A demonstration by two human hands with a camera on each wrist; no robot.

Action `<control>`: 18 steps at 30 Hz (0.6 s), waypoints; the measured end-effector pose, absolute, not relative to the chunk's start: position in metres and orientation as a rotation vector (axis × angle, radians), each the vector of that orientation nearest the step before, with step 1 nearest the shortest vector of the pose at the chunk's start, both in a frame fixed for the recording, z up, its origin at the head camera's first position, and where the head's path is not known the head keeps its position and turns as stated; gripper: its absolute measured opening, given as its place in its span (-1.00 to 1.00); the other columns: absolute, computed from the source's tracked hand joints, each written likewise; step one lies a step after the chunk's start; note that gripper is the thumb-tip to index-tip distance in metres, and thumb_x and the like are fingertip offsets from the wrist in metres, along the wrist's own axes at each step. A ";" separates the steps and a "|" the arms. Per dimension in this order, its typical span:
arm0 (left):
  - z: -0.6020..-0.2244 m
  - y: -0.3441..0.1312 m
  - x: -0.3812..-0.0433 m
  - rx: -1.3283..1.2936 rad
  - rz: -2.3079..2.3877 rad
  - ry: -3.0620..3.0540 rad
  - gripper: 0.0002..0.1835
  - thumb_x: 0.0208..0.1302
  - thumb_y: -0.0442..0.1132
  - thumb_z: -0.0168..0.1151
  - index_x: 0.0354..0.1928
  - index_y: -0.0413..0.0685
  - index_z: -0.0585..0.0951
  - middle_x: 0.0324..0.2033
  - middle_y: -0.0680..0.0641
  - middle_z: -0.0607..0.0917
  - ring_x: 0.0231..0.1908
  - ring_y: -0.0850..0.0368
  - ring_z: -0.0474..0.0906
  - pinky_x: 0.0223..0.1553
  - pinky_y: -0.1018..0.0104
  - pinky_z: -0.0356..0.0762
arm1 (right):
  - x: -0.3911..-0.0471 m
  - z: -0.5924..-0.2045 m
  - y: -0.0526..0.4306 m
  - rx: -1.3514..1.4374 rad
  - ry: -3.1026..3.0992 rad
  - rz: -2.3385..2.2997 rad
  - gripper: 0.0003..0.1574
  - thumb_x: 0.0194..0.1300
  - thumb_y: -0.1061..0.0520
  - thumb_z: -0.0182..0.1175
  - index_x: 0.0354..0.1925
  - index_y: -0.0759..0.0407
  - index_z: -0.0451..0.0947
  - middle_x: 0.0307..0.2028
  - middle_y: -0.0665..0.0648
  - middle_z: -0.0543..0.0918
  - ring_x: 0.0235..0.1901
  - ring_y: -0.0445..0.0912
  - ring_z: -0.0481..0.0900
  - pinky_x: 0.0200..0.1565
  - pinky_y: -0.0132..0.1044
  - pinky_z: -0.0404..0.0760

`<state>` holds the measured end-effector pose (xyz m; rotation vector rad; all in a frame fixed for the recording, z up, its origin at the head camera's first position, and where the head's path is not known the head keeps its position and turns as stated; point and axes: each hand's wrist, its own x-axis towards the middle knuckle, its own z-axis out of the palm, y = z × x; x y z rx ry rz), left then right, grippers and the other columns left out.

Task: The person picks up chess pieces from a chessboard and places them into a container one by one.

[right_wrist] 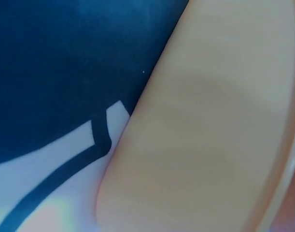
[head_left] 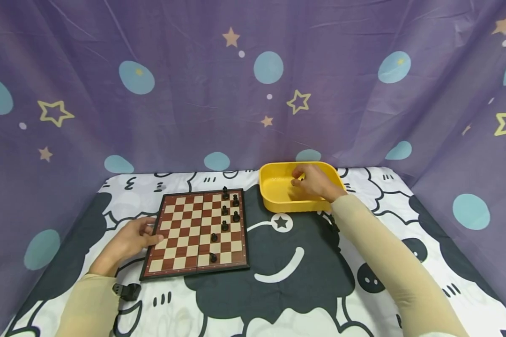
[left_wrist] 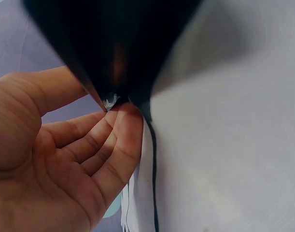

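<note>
A brown-and-cream chessboard (head_left: 181, 234) with a dark rim lies at a slight slant on the cloth, several black chess pieces (head_left: 225, 226) on its right half. At its left edge my left hand (head_left: 132, 238) grips the rim, thumb on top. The left wrist view shows the thumb and fingers on either side of the dark board corner (left_wrist: 113, 58). My right hand (head_left: 314, 181) is inside the yellow bin (head_left: 297, 206), its fingers bent around a small black chess piece (head_left: 302, 177), mostly hidden by them. Only a beige sleeve (right_wrist: 195, 121) and cloth fill most of the right wrist view.
A cartoon-print cloth (head_left: 295, 299) in black and white covers the table. Behind it hangs a purple curtain (head_left: 185, 93) with stars and blue spots, close to the bin's back. A black wrist device (head_left: 128, 292) sits at the left cuff.
</note>
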<state>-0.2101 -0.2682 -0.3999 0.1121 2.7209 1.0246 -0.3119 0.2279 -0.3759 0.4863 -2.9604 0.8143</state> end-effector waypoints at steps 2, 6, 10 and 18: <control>-0.400 -0.268 -0.210 0.111 1.022 2.716 -0.17 0.07 -0.03 0.29 0.22 -0.44 0.18 -0.20 -0.22 0.46 -0.23 -0.03 0.40 -0.30 0.16 0.42 | -0.309 -0.375 0.228 0.522 -2.946 0.806 -0.65 0.14 0.06 0.22 -0.12 0.23 0.57 -0.21 0.07 0.59 -0.18 -0.02 0.48 -0.05 -0.13 0.40; -0.400 -0.269 -0.211 0.110 1.020 2.715 -0.17 0.07 -0.03 0.30 0.22 -0.44 0.18 -0.20 -0.21 0.47 -0.24 -0.02 0.41 -0.30 0.17 0.41 | -0.303 -0.371 0.228 0.554 -2.924 0.780 -0.65 0.14 0.06 0.23 -0.12 0.21 0.57 -0.22 0.06 0.59 -0.21 -0.05 0.49 -0.09 -0.14 0.43; -0.399 -0.270 -0.211 0.113 1.014 2.726 -0.17 0.07 -0.05 0.30 0.22 -0.45 0.18 -0.23 -0.21 0.47 -0.27 -0.01 0.41 -0.33 0.18 0.41 | -0.297 -0.366 0.226 0.560 -2.899 0.790 -0.67 0.15 0.03 0.22 -0.14 0.16 0.58 -0.22 0.03 0.59 -0.24 -0.09 0.49 -0.12 -0.15 0.45; -0.402 -0.271 -0.212 0.135 1.044 2.710 -0.18 0.07 -0.04 0.29 0.22 -0.45 0.18 -0.19 -0.24 0.46 -0.28 0.00 0.42 -0.35 0.21 0.42 | -0.286 -0.357 0.225 0.586 -2.863 0.841 -0.70 0.17 -0.02 0.19 -0.16 0.08 0.58 -0.21 0.00 0.59 -0.30 -0.11 0.50 -0.19 -0.19 0.46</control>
